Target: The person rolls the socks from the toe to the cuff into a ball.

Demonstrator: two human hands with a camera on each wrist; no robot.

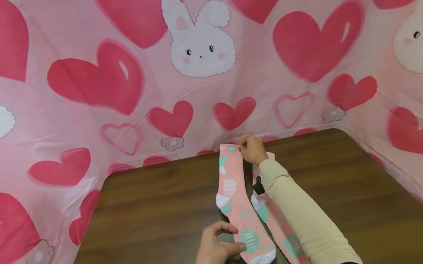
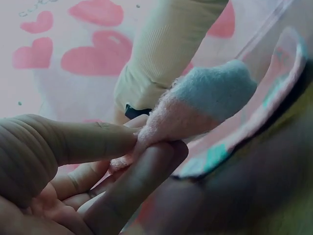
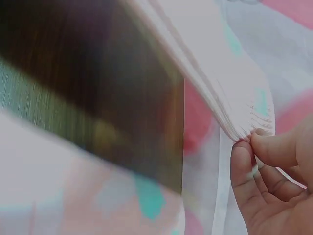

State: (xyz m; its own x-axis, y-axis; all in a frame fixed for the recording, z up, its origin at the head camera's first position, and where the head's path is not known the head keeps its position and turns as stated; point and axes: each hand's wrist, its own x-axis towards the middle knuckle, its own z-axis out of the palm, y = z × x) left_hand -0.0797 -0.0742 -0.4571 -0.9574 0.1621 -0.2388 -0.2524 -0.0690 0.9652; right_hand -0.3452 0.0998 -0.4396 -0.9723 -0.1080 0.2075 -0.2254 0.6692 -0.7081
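A pink sock (image 1: 238,206) with mint and white patches is stretched lengthwise between both hands, its white toe toward me. My left hand (image 1: 216,252) pinches the sock's edge near the toe between thumb and fingers; the left wrist view shows that pinch on the fuzzy fabric (image 2: 171,117). At the far end my right hand (image 1: 253,149) pinches a corner of the cuff, seen close in the right wrist view, where the hand (image 3: 279,176) grips the ribbed edge. A second matching sock (image 1: 279,228) lies to the right, partly hidden beneath the right forearm.
The dark wooden table (image 1: 158,215) has rounded far corners. A pink cloth (image 1: 207,89) printed with hearts and rabbits hangs behind it and along both sides. The right sleeve (image 1: 304,208) crosses over the second sock.
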